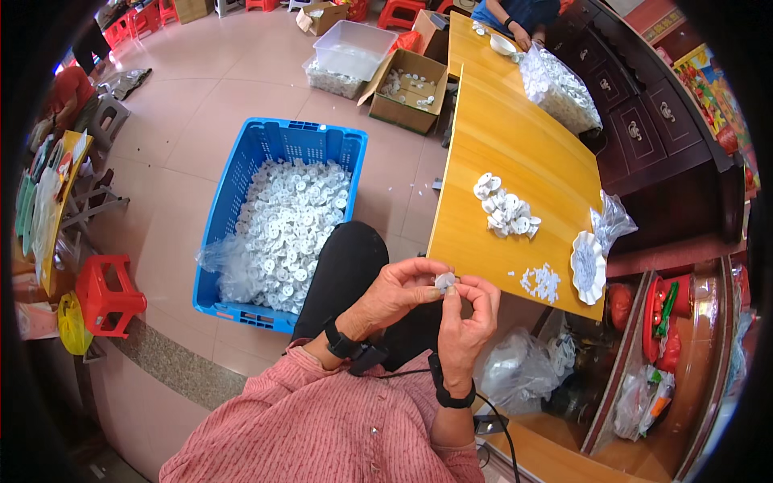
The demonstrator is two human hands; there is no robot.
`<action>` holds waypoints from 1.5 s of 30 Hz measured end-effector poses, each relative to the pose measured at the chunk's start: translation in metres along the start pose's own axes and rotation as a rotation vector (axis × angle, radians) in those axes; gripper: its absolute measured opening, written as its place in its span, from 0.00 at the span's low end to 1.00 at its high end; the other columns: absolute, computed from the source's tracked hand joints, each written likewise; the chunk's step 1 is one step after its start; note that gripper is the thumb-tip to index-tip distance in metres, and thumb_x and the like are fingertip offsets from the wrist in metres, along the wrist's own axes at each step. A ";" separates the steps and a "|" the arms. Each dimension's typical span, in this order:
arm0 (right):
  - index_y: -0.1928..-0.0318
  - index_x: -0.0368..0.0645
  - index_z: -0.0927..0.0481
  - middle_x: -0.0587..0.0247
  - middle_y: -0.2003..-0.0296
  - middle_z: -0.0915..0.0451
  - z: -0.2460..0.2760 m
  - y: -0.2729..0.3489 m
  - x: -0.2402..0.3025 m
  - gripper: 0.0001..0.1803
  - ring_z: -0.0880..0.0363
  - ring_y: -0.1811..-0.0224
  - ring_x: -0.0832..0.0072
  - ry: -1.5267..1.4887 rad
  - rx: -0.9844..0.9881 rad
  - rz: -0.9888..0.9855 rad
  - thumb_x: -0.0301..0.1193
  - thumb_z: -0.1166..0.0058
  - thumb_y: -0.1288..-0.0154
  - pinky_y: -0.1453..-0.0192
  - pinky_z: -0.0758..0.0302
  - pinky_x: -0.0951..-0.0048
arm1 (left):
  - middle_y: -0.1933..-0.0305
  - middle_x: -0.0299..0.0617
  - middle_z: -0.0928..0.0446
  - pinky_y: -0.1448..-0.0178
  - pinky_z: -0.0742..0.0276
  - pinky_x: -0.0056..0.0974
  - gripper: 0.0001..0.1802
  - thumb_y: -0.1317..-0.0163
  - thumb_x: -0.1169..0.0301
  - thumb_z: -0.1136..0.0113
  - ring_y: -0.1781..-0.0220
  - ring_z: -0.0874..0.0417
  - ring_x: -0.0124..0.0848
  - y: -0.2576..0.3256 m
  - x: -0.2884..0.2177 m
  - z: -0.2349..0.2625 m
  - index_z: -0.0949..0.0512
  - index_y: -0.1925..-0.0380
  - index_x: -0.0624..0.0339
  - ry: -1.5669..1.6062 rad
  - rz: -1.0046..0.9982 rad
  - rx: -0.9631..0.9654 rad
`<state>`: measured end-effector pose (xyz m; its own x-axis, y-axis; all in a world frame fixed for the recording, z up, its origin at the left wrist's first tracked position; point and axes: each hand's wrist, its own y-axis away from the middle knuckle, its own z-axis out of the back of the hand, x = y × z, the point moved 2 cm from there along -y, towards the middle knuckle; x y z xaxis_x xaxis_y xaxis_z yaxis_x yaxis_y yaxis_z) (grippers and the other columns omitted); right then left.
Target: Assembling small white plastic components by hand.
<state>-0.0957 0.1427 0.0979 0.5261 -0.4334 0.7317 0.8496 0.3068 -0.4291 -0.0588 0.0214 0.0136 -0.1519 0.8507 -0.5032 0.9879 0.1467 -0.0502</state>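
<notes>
My left hand (pixel 400 290) and my right hand (pixel 469 315) meet above my lap, beside the table's near edge. Between their fingertips they pinch a small white plastic part (pixel 444 280); the fingers cover much of it, so its full shape is hidden. On the yellow wooden table (pixel 515 137), to the right, lies a pile of white round plastic parts (pixel 507 208). Nearer to my hands are scattered tiny white pieces (pixel 541 282). A white scalloped dish (pixel 588 270) at the table's right edge holds more tiny pieces.
Left of my knee stands a blue crate (pixel 211 278) full of white round parts. Behind it are a cardboard box (pixel 411 92) and a clear plastic bin (pixel 353 48). A co-worker's hand (pixel 522 37) is beside a large filled bag (pixel 560 88). A red stool (pixel 113 294) stands at left.
</notes>
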 end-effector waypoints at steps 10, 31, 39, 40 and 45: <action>0.65 0.37 0.22 0.51 0.59 0.21 -0.002 -0.005 0.001 0.06 0.19 0.56 0.56 0.006 0.013 0.042 0.21 0.37 0.40 0.51 0.23 0.58 | 0.43 0.44 0.22 0.34 0.23 0.38 0.19 0.38 0.84 0.34 0.41 0.20 0.33 -0.005 -0.007 0.001 0.19 0.46 0.65 -0.163 -0.084 0.060; 0.67 0.35 0.22 0.52 0.62 0.19 -0.002 -0.006 -0.007 0.04 0.18 0.57 0.59 -0.147 0.134 -0.142 0.20 0.39 0.38 0.50 0.23 0.62 | 0.47 0.43 0.21 0.39 0.19 0.34 0.19 0.39 0.83 0.32 0.45 0.18 0.31 -0.002 -0.019 0.001 0.18 0.47 0.66 -0.302 -0.029 0.029; 0.63 0.35 0.21 0.53 0.57 0.19 -0.005 -0.006 -0.008 0.04 0.19 0.55 0.64 -0.173 0.165 -0.084 0.21 0.39 0.35 0.50 0.23 0.66 | 0.47 0.44 0.20 0.39 0.18 0.36 0.19 0.38 0.82 0.32 0.45 0.17 0.32 0.000 -0.020 0.007 0.19 0.47 0.67 -0.304 -0.065 0.037; 0.62 0.34 0.21 0.55 0.56 0.19 -0.005 -0.005 -0.011 0.04 0.19 0.55 0.67 -0.270 0.170 -0.147 0.21 0.39 0.34 0.50 0.23 0.68 | 0.46 0.45 0.19 0.38 0.18 0.37 0.19 0.38 0.82 0.32 0.45 0.16 0.33 0.000 -0.018 0.007 0.19 0.46 0.68 -0.250 -0.059 0.033; 0.62 0.33 0.20 0.58 0.56 0.20 -0.005 -0.002 -0.017 0.04 0.21 0.55 0.74 -0.433 0.109 -0.271 0.21 0.40 0.32 0.50 0.23 0.75 | 0.46 0.49 0.18 0.37 0.17 0.42 0.20 0.36 0.80 0.33 0.45 0.15 0.36 0.002 -0.015 0.008 0.21 0.44 0.68 -0.126 -0.007 -0.023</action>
<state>-0.1060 0.1449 0.0834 0.2045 -0.1268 0.9706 0.9319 0.3287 -0.1534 -0.0547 0.0050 0.0146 -0.1522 0.7795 -0.6077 0.9856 0.1652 -0.0350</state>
